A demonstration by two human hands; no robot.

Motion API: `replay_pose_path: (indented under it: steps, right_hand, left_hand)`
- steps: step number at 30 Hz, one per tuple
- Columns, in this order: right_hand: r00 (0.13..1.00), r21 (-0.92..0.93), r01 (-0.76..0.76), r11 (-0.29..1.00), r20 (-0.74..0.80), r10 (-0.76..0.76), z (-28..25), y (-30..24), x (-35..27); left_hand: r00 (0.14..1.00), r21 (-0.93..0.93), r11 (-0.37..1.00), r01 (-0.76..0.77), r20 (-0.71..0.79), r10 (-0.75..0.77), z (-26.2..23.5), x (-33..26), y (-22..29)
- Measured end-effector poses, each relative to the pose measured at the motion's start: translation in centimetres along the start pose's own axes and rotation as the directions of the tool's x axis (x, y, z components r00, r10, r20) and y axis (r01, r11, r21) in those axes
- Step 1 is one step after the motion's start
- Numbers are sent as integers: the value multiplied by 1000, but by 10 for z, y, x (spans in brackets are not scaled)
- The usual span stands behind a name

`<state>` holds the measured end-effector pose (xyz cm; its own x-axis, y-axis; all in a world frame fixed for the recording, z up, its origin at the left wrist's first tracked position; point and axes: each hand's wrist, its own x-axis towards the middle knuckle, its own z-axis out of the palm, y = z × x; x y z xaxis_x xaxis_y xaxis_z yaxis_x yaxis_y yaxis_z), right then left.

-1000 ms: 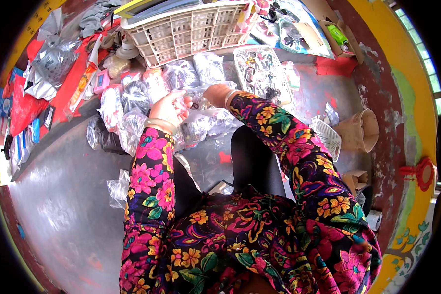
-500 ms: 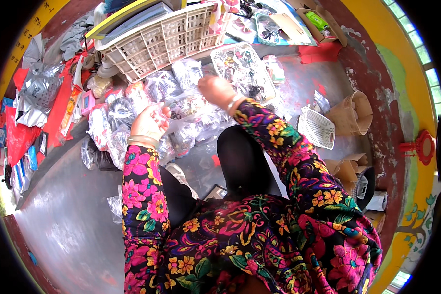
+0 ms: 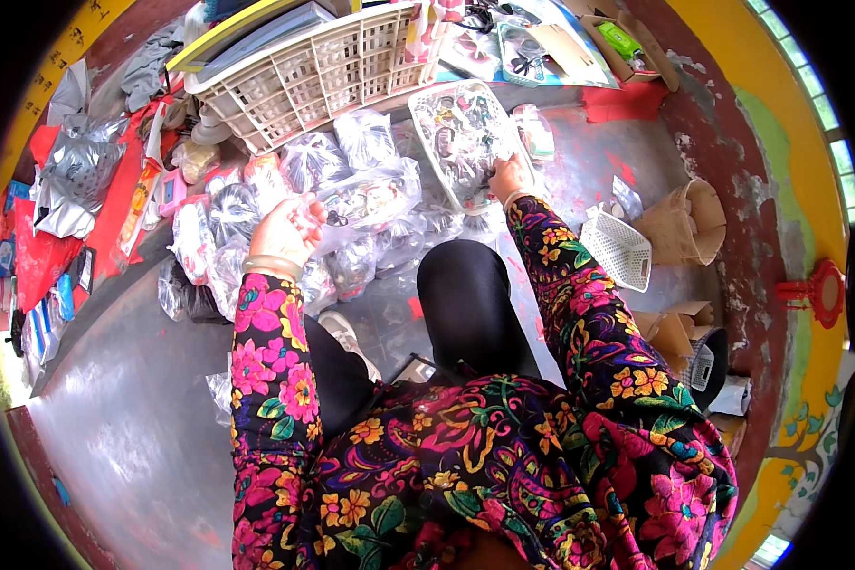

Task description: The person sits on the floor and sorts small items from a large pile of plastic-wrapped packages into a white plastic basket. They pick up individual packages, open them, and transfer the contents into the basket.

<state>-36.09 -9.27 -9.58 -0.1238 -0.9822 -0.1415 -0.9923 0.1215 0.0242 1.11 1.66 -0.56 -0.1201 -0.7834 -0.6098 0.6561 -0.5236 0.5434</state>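
Note:
My left hand has its fingers closed on the edge of a clear plastic bag. Small mixed items show through the bag, which lies stretched over other filled bags. My right hand is at the near right side of a white tray, fingers bent down among its contents. Whatever those fingers grip is hidden. Small dark, clear and coloured pieces, too small to name, fill the tray. Around my left hand lie several knotted plastic bags of goods.
A large cream slatted crate stands beyond the bags. To the right are a small white perforated basket and an open brown paper sack. Silver and red packages pile at the left. My knee rises just before the bags.
My right hand has moved right, from above the clear bag to the near right part of the tray. My left hand stays at the bag, which now lies flatter.

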Motion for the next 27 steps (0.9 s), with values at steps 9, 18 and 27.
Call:
replay_pose_path:
  steps: [9, 18, 27]
  right_hand:
    - [981, 403, 110, 908, -190, -35, -20, 17, -1]
    - [945, 682, 322, 657, -277, -177, -56, -1, -21]
    - [664, 443, 646, 622, 77, -744, -68, -124, -50]
  left_hand:
    - [1000, 3, 1000, -12, -2, 12, -6, 2, -1]
    - [997, 39, 999, -13, -77, 16, 1, -4, 2]
    - [996, 75, 997, 9, -93, -2, -12, -5, 0]
